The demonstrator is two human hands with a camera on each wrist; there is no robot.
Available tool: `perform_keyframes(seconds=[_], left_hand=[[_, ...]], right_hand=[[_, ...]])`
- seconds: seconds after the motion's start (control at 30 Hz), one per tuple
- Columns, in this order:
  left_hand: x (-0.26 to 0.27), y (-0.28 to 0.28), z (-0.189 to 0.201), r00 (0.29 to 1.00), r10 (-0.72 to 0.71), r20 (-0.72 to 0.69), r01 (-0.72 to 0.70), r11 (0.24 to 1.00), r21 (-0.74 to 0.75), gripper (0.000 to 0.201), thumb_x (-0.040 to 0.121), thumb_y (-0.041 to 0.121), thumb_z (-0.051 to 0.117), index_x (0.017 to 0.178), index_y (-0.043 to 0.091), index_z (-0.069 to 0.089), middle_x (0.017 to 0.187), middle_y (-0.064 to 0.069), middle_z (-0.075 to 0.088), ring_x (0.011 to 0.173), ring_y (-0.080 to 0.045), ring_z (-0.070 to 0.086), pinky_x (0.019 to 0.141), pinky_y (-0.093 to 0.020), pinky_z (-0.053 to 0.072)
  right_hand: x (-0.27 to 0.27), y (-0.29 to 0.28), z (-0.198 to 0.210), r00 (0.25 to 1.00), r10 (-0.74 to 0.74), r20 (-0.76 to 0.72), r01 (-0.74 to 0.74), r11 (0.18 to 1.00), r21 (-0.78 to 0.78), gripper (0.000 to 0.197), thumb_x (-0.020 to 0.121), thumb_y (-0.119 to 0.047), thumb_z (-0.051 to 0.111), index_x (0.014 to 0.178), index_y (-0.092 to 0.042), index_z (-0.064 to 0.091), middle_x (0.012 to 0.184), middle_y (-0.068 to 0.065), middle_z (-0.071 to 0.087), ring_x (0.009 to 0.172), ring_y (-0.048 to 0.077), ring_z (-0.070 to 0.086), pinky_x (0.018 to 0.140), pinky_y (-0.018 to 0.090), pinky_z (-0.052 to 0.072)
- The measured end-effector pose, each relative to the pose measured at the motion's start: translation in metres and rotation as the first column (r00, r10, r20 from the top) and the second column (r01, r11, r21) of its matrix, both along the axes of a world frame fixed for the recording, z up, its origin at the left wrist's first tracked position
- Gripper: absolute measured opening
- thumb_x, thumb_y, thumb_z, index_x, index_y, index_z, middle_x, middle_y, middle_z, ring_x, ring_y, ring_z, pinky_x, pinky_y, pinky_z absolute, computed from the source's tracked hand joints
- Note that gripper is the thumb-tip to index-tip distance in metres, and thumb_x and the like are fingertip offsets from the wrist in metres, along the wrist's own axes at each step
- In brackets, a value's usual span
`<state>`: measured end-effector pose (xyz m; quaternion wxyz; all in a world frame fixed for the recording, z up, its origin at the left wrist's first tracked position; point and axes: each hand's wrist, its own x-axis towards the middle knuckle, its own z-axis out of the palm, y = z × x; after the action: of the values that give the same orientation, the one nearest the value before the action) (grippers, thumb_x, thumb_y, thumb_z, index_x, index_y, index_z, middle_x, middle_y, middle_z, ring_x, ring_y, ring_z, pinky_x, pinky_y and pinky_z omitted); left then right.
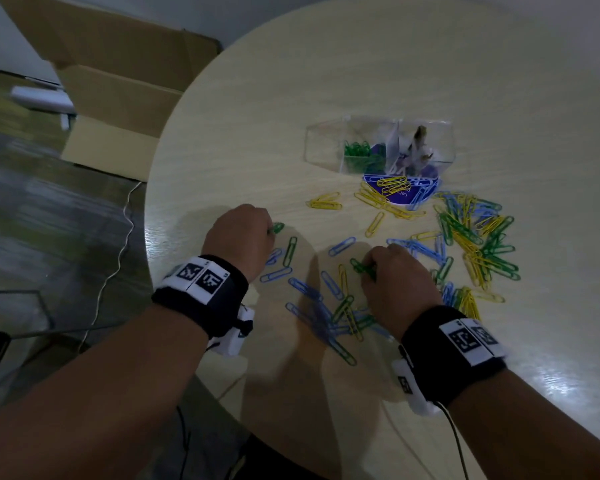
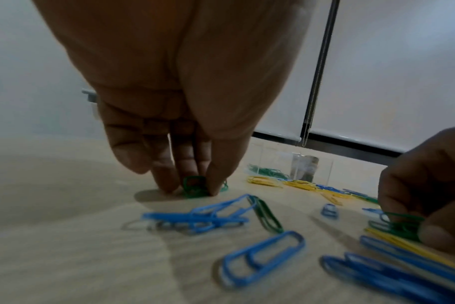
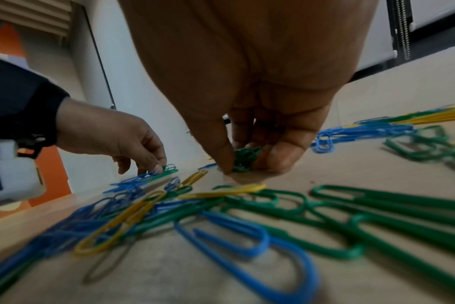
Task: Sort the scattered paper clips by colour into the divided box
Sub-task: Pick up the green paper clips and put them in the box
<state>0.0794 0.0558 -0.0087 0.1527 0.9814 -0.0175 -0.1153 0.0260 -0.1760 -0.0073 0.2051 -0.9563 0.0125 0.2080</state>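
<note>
Both hands are down on the table (image 1: 326,81), and I see each pinching green clips. Left hand (image 1: 238,239) has its fingertips (image 2: 216,185) closed on a green clip (image 2: 192,186) standing on the wood near the table's left edge; in the right wrist view that clip (image 3: 166,169) sits under the same fingers. Right hand (image 1: 397,284) grips a small bunch of green clips (image 3: 244,158) between thumb and fingers, low over the surface.

Loose clips (image 1: 340,245) in blue, yellow and green lie scattered between and around my hands, with a denser heap (image 1: 475,237) to the right. Beyond them stands the clear box (image 1: 381,143); its left compartment holds green clips (image 1: 359,152). I cannot tell what fills the other compartments. Just in front of the box, yellow and blue clips lie on a blue lid (image 1: 400,195).

A cardboard carton (image 1: 118,81) stands on the floor left of the table.
</note>
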Motion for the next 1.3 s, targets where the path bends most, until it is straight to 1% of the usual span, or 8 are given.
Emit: perform_keyframes(seconds=[0.17, 0.3, 0.57, 0.67, 0.83, 0.97, 1.07, 1.3], left_hand=[[0.008, -0.003, 0.015, 0.995, -0.001, -0.098, -0.007, 0.996, -0.085, 0.011, 0.090, 0.020, 0.061, 0.091, 0.013, 0.070, 0.095, -0.008, 0.070, 0.088, -0.026, 0.064, 0.073, -0.029, 0.046], [-0.006, -0.013, 0.012, 0.989, 0.025, -0.148, -0.055, 0.978, -0.200, 0.006, 0.086, 0.016, 0.066, 0.092, 0.016, 0.069, 0.092, -0.005, 0.072, 0.088, -0.023, 0.066, 0.080, -0.035, 0.053], [-0.005, -0.035, 0.007, 0.982, -0.092, -0.163, 0.090, 0.996, -0.017, 0.018, 0.084, 0.023, 0.065, 0.096, 0.009, 0.066, 0.098, -0.011, 0.061, 0.090, -0.032, 0.058, 0.075, -0.039, 0.047], [-0.002, -0.041, 0.006, 0.975, -0.142, -0.172, 0.149, 0.988, 0.033, 0.023, 0.082, 0.026, 0.066, 0.099, 0.009, 0.062, 0.105, -0.012, 0.053, 0.097, -0.034, 0.054, 0.078, -0.040, 0.045], [-0.002, -0.050, 0.015, 0.942, -0.328, -0.074, 0.334, 0.890, 0.311, 0.018, 0.083, 0.032, 0.058, 0.094, 0.016, 0.057, 0.099, -0.006, 0.060, 0.099, -0.031, 0.053, 0.074, -0.037, 0.039], [0.020, -0.057, 0.034, 0.989, -0.145, -0.034, 0.143, 0.988, -0.060, 0.016, 0.084, 0.028, 0.064, 0.097, 0.020, 0.059, 0.095, -0.003, 0.064, 0.089, -0.027, 0.060, 0.072, -0.035, 0.044], [0.056, -0.072, 0.051, 0.997, 0.076, 0.004, -0.071, 0.941, -0.331, 0.010, 0.083, 0.021, 0.067, 0.091, 0.020, 0.062, 0.091, -0.002, 0.067, 0.081, -0.023, 0.064, 0.073, -0.034, 0.051], [0.119, -0.107, 0.045, 0.981, 0.166, 0.096, -0.111, 0.901, -0.420, 0.020, 0.083, 0.021, 0.070, 0.100, 0.012, 0.069, 0.095, -0.007, 0.071, 0.088, -0.026, 0.067, 0.081, -0.038, 0.054]], right_hand=[[0.002, -0.004, 0.000, 1.000, -0.011, 0.001, 0.011, 1.000, 0.028, 0.008, 0.089, -0.018, 0.055, 0.097, -0.015, 0.058, 0.102, 0.010, 0.055, 0.092, 0.030, 0.054, 0.080, 0.043, 0.049], [0.003, -0.008, 0.001, 0.999, -0.035, -0.023, 0.036, 0.998, 0.047, 0.013, 0.088, -0.021, 0.058, 0.101, -0.019, 0.058, 0.105, 0.007, 0.061, 0.095, 0.028, 0.058, 0.082, 0.044, 0.051], [0.005, -0.010, 0.004, 0.999, 0.052, -0.009, -0.051, 0.998, 0.041, 0.011, 0.084, -0.012, 0.055, 0.093, -0.017, 0.057, 0.099, 0.007, 0.049, 0.089, 0.029, 0.053, 0.070, 0.033, 0.038], [0.007, -0.013, 0.005, 0.995, 0.095, -0.021, -0.095, 0.995, 0.036, 0.011, 0.083, -0.012, 0.053, 0.092, -0.019, 0.055, 0.097, 0.008, 0.056, 0.093, 0.031, 0.052, 0.070, 0.034, 0.039], [0.015, -0.031, 0.018, 0.999, 0.038, 0.025, -0.040, 0.996, 0.082, 0.012, 0.079, -0.018, 0.059, 0.088, -0.025, 0.061, 0.094, 0.004, 0.065, 0.093, 0.028, 0.060, 0.074, 0.032, 0.045], [0.052, -0.054, 0.044, 0.969, -0.180, 0.169, 0.142, 0.967, 0.214, 0.012, 0.075, -0.018, 0.069, 0.084, -0.024, 0.066, 0.082, -0.001, 0.069, 0.080, 0.020, 0.065, 0.067, 0.025, 0.042], [0.094, -0.061, 0.058, 0.920, -0.320, 0.228, 0.230, 0.910, 0.345, 0.015, 0.073, -0.014, 0.070, 0.081, -0.025, 0.064, 0.076, -0.006, 0.066, 0.072, 0.012, 0.061, 0.062, 0.020, 0.040], [0.160, -0.041, 0.047, 0.904, -0.395, 0.162, 0.313, 0.871, 0.379, 0.013, 0.076, -0.024, 0.071, 0.089, -0.022, 0.070, 0.084, -0.004, 0.069, 0.084, 0.016, 0.065, 0.075, 0.023, 0.048]])
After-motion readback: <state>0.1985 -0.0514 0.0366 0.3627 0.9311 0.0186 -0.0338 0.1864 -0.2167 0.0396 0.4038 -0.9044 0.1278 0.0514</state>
